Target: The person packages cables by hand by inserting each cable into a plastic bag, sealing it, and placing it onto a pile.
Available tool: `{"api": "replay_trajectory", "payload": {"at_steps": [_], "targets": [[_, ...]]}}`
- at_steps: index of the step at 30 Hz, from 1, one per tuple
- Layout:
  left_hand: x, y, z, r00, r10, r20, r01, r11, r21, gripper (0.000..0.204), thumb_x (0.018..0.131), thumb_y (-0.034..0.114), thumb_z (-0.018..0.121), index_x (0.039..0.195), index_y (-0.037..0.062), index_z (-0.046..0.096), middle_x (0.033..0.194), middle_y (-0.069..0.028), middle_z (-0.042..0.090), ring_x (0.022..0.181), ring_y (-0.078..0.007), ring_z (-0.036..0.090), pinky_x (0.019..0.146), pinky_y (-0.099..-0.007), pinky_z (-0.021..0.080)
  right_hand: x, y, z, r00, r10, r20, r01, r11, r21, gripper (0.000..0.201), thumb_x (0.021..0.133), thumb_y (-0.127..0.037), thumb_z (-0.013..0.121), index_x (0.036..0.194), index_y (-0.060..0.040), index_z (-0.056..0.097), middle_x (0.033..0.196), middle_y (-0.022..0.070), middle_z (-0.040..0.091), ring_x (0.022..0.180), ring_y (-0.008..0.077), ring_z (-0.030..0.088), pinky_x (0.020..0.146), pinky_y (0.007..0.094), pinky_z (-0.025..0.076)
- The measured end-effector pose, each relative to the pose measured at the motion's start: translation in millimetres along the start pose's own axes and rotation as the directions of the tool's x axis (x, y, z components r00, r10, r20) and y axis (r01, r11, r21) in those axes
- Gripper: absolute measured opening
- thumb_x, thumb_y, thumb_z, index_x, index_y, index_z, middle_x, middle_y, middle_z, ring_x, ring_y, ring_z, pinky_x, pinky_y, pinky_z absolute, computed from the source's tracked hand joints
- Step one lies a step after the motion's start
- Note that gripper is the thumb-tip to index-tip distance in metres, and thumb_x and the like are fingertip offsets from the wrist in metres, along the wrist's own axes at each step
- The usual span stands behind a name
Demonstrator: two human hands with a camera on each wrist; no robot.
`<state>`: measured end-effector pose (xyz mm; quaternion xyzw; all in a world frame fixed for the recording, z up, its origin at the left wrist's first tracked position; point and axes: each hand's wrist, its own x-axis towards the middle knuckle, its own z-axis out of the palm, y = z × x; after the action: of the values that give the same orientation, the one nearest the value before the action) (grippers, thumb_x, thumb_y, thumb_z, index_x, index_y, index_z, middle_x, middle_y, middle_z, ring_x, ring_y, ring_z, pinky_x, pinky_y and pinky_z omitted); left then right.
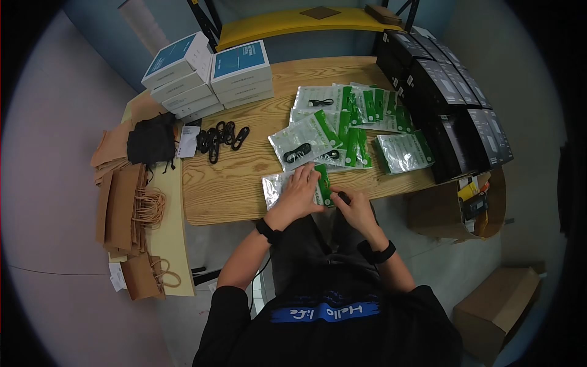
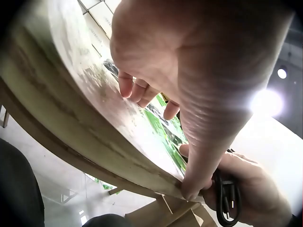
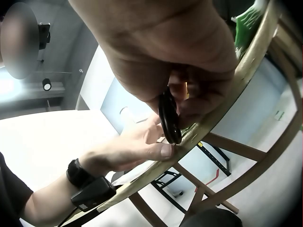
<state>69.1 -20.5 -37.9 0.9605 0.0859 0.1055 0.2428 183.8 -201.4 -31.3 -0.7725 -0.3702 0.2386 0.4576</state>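
Observation:
At the table's front edge lies a silver-and-green plastic packaging bag (image 1: 273, 187). My left hand (image 1: 298, 192) rests across it with fingers spread; its thumb reaches toward the green end. My right hand (image 1: 358, 213) is beside that green end, its fingertips right at the bag's edge. Between its thumb and fingers it grips a coiled black cable (image 3: 168, 117), whose loop and metal plug ends also hang below the hand in the left wrist view. Just beyond my left hand, a similar bag with a coiled black cable (image 1: 298, 153) inside tops a spread pile.
Several loose coiled cables (image 1: 213, 144) lie left on the wooden table (image 1: 232, 189), near a black cloth pouch (image 1: 151, 140). White boxes (image 1: 241, 72) stand behind, black boxes (image 1: 455, 144) at right. Paper bags (image 1: 116, 211) line the left side; an open carton (image 1: 434, 214) stands below right.

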Motion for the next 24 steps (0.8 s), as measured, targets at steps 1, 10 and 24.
{"api": "replay_trajectory", "payload": {"at_steps": [1,10,24], "targets": [[-0.1,0.8,-1.3,1.0,0.009,0.008,-0.009,1.0,-0.002,0.088,0.057,0.029,0.093,0.127,0.0022,0.046,0.149,-0.0243,0.038,0.141,-0.0424,0.034,0.11,-0.0533,0.038,-1.3,-2.1,0.3,1.0,-0.015,-0.001,0.015,1.0,-0.027,0.03,0.097,-0.019,0.067,0.12,0.0007,0.07,0.074,0.0099,0.069,0.063,0.0141,0.062,0.059,0.0312,0.047],[-3.8,1.6,-2.1,0.998,0.055,-0.021,-0.055,0.998,-0.001,0.084,0.056,0.027,0.092,0.123,0.0029,0.047,0.146,-0.0235,0.041,0.139,-0.0425,0.036,0.11,-0.0542,0.039,2.0,3.7,4.3,0.999,-0.016,-0.031,0.016,1.0,-0.009,0.033,0.096,-0.016,0.068,0.123,0.002,0.069,0.071,0.0082,0.067,0.063,0.0108,0.059,0.06,0.0296,0.047],[-5.6,1.8,-4.5,0.996,0.085,-0.017,-0.085,0.996,-0.014,0.08,0.058,0.028,0.09,0.121,0.0016,0.047,0.147,-0.0241,0.039,0.14,-0.0437,0.034,0.115,-0.0529,0.036,7.4,10.8,8.3,0.999,-0.036,-0.033,0.034,0.998,-0.051,0.035,0.095,-0.019,0.068,0.123,0.0019,0.068,0.076,0.0111,0.07,0.065,0.014,0.063,0.061,0.0318,0.049]]}}
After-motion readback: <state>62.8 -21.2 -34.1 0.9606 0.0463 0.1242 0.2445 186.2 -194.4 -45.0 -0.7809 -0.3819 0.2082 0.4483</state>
